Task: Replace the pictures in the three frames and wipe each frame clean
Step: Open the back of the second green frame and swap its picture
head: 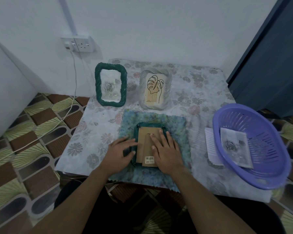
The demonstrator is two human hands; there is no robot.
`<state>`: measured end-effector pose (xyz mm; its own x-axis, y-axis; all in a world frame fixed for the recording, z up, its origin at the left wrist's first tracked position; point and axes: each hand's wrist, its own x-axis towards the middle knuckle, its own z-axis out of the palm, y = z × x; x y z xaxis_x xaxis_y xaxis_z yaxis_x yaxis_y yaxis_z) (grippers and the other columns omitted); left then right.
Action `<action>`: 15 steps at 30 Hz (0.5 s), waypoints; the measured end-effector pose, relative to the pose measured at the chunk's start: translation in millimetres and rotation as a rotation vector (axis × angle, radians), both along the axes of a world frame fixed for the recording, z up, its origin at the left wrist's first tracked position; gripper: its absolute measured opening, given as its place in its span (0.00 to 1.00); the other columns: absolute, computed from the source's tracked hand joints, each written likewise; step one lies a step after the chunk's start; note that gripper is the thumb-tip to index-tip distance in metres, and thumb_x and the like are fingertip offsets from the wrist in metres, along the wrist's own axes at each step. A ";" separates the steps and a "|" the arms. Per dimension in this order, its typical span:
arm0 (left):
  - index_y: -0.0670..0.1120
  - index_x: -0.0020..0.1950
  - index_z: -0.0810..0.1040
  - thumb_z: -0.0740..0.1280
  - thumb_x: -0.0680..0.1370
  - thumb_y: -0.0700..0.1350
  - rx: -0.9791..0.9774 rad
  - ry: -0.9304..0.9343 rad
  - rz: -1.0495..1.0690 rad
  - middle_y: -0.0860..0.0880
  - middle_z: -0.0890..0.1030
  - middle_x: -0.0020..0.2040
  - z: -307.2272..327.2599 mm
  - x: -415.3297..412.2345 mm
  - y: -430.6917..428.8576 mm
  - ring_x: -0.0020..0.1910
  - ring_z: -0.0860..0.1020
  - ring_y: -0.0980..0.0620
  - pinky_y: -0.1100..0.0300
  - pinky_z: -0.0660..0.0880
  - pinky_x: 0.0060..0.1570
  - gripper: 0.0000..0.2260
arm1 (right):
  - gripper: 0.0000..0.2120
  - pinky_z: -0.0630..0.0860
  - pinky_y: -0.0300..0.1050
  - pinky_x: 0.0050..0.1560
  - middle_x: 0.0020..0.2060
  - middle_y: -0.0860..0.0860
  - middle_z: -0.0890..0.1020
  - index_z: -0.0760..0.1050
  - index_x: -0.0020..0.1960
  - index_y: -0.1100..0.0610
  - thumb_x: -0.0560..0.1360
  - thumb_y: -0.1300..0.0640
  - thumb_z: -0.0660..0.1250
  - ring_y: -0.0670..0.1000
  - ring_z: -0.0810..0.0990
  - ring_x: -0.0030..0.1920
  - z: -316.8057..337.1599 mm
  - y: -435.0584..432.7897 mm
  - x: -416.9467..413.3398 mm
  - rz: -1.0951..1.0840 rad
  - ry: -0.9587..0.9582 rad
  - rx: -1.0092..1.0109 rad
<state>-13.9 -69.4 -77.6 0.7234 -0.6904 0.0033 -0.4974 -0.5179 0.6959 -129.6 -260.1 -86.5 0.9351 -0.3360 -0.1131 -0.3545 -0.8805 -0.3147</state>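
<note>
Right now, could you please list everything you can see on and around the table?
standing green frame: one, dark green, table's back left, holding a rose print
pale frame: one, silvery, back centre, holding a leaf drawing
face-down frame: one, dark green, on the cloth, cardboard back up
cloth: one, mottled blue-green, front centre
basket: one, purple, table's right edge
loose rose picture: one, grey, inside the basket
lined paper: one, white, at the basket's left side
table: one, floral cover
wall socket: one, white, wall behind left
blue panel: one, dark blue, far right
left hand: one, on the face-down frame's left rim
right hand: one, fingers flat on the cardboard back
</note>
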 end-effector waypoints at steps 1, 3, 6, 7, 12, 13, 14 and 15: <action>0.62 0.65 0.76 0.65 0.75 0.58 0.056 -0.053 -0.044 0.66 0.70 0.67 -0.5 -0.2 4.0 0.72 0.58 0.62 0.51 0.54 0.72 0.18 | 0.34 0.41 0.53 0.78 0.81 0.46 0.42 0.46 0.81 0.40 0.76 0.38 0.30 0.52 0.38 0.80 0.0 0.1 0.0 -0.001 0.001 -0.002; 0.64 0.65 0.75 0.60 0.73 0.67 0.134 -0.133 -0.118 0.68 0.67 0.69 -1.0 -1.4 11.5 0.73 0.54 0.63 0.57 0.47 0.69 0.22 | 0.34 0.41 0.53 0.78 0.81 0.47 0.41 0.45 0.81 0.40 0.75 0.38 0.29 0.52 0.37 0.80 0.3 0.3 0.0 -0.002 0.003 -0.008; 0.67 0.62 0.76 0.53 0.67 0.79 0.155 -0.172 -0.148 0.71 0.64 0.68 -0.9 -2.7 18.2 0.73 0.52 0.65 0.58 0.45 0.69 0.31 | 0.34 0.40 0.53 0.77 0.81 0.47 0.41 0.45 0.81 0.40 0.75 0.38 0.30 0.52 0.38 0.80 0.1 0.3 -0.1 -0.007 0.001 -0.003; 0.68 0.61 0.77 0.50 0.66 0.81 0.163 -0.178 -0.147 0.71 0.64 0.68 0.0 -3.3 19.1 0.72 0.51 0.65 0.56 0.46 0.70 0.33 | 0.34 0.40 0.53 0.77 0.81 0.47 0.42 0.46 0.81 0.40 0.75 0.38 0.30 0.52 0.38 0.80 0.2 0.9 -0.1 -0.009 -0.002 0.001; 0.65 0.58 0.81 0.42 0.64 0.82 0.243 -0.240 -0.194 0.73 0.65 0.66 8.0 -4.8 13.9 0.73 0.52 0.63 0.48 0.50 0.72 0.40 | 0.34 0.39 0.53 0.78 0.81 0.47 0.41 0.45 0.80 0.40 0.75 0.38 0.29 0.52 0.37 0.80 1.1 1.1 0.4 -0.014 0.012 0.002; 0.64 0.57 0.82 0.42 0.65 0.82 0.248 -0.249 -0.213 0.73 0.66 0.66 8.2 -3.9 13.0 0.75 0.53 0.61 0.48 0.51 0.71 0.40 | 0.34 0.39 0.53 0.78 0.81 0.47 0.41 0.45 0.80 0.40 0.75 0.38 0.30 0.52 0.37 0.80 1.3 0.9 0.7 -0.014 0.020 -0.002; 0.63 0.56 0.83 0.43 0.66 0.81 0.261 -0.258 -0.233 0.72 0.67 0.67 8.4 -3.5 12.2 0.76 0.53 0.59 0.50 0.50 0.71 0.39 | 0.33 0.39 0.53 0.78 0.81 0.46 0.40 0.44 0.80 0.40 0.76 0.38 0.30 0.52 0.37 0.80 1.6 1.1 0.7 -0.012 0.024 -0.007; 0.62 0.56 0.83 0.44 0.66 0.80 0.278 -0.271 -0.250 0.70 0.69 0.67 8.9 -3.4 12.0 0.77 0.53 0.58 0.53 0.49 0.69 0.38 | 0.34 0.39 0.53 0.78 0.81 0.47 0.41 0.44 0.80 0.40 0.75 0.38 0.29 0.52 0.37 0.80 1.9 1.6 0.8 -0.010 0.024 -0.010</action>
